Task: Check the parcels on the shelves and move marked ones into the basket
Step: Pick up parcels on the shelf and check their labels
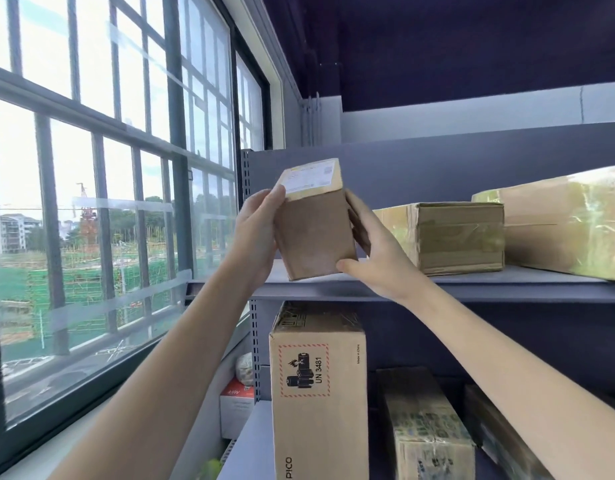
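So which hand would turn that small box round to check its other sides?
Probably the right hand: its thumb hooks under the small box's bottom corner and its fingers wrap the side, so it can pivot it. The left hand only steadies the other side.

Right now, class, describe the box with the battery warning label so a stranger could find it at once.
Start at the grey metal shelving beside the big window. On the lower level, far left, stands a tall upright brown cardboard box. Unlike its taped neighbours, it bears a red-hatched battery label reading UN 3481.
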{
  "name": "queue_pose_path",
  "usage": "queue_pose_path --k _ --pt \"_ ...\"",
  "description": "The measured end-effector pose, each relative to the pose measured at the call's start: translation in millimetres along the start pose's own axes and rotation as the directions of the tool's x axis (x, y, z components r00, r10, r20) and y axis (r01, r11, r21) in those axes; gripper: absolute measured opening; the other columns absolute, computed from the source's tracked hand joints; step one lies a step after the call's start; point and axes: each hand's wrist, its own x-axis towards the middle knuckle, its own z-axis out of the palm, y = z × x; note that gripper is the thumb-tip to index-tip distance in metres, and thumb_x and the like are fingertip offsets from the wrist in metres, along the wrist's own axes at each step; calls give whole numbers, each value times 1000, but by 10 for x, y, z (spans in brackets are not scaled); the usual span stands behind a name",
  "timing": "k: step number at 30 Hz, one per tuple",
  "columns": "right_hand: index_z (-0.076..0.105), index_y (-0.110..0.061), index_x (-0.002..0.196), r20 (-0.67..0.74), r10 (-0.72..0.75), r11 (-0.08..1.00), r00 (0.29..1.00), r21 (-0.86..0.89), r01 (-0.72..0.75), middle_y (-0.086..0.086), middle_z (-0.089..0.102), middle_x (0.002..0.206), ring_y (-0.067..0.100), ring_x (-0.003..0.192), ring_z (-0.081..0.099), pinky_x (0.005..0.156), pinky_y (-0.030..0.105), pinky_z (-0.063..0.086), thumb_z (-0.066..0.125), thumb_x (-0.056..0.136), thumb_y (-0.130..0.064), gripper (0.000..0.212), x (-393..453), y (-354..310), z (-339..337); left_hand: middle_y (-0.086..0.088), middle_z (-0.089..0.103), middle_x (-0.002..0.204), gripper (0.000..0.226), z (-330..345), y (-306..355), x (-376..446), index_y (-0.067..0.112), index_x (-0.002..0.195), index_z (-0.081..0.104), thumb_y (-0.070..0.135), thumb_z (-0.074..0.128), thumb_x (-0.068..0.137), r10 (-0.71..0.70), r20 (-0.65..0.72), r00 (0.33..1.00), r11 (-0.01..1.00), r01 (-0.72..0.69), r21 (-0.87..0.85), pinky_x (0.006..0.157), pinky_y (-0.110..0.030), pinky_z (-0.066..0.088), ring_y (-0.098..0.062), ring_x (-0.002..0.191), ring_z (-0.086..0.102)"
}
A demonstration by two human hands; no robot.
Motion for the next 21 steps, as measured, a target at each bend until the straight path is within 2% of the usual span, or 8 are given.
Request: queue_pose_path --k 2,4,6,9,12,15,17,21 --pt "24 -31 143 -1 16 998 1000 66 -16 -10 40 143 5 130 40 109 37 36 73 69 -31 88 -25 -16 26 5 55 91 22 -2 -28 -25 15 115 51 23 46 95 -11 -13 1000 1000 10 -12 68 -30 44 -8 79 52" --pt "28 -28 141 -12 68 975 998 213 -63 -9 43 141 6 128 42 107 34 38 70 64 -59 93 -33 -84 45 3 57 93 24 -12 -47 -60 14 118 49 15 47 94 -6 -2 1000 999 6 -36 68 -28 45 -8 79 53" --pt "32 -26 140 -37 141 928 989 353 -119 -6 48 138 11 127 45 108 37 36 62 65 -68 91 1 -148 58 1 58 99 27 -4 -73 -102 14 117 48 7 49 91 31 30 999 999 -30 -34 72 -30 45 -9 83 55" --pt "35 -26 139 -123 187 937 975 320 -139 -7 56 130 12 123 49 108 44 36 60 82 -45 66 56 -186 85 1 58 105 37 19 -106 -158 15 110 48 -7 55 81 112 71 991 993 -111 -26 73 -30 48 -14 91 58" --pt "32 -25 141 -173 150 958 973 267 -100 -7 56 130 10 123 49 106 39 40 62 81 -26 67 22 -186 76 2 60 101 36 -11 -94 -174 18 99 51 -1 59 69 121 94 988 988 -111 -105 68 -29 52 -13 89 62" --pt "33 -21 140 -161 66 960 985 280 -19 -8 55 127 8 122 50 100 32 46 60 84 -2 65 -58 -200 49 -2 62 96 19 -55 -63 -160 20 95 49 4 56 87 89 69 994 978 -74 -194 73 -39 52 -7 78 66" --pt "32 -23 139 -111 3 973 994 230 23 -9 52 129 8 124 48 98 27 46 56 82 10 70 -85 -203 43 -3 62 101 22 -73 -45 -145 23 100 45 5 54 90 92 45 995 981 -83 -175 78 -46 54 -9 81 67" --pt "32 -35 133 -57 -26 985 998 168 36 -12 51 128 7 126 46 95 19 45 53 81 14 74 -80 -210 42 -5 62 111 55 -112 -13 -148 24 132 31 5 57 88 109 67 992 988 -101 -118 74 -48 55 -13 88 67"
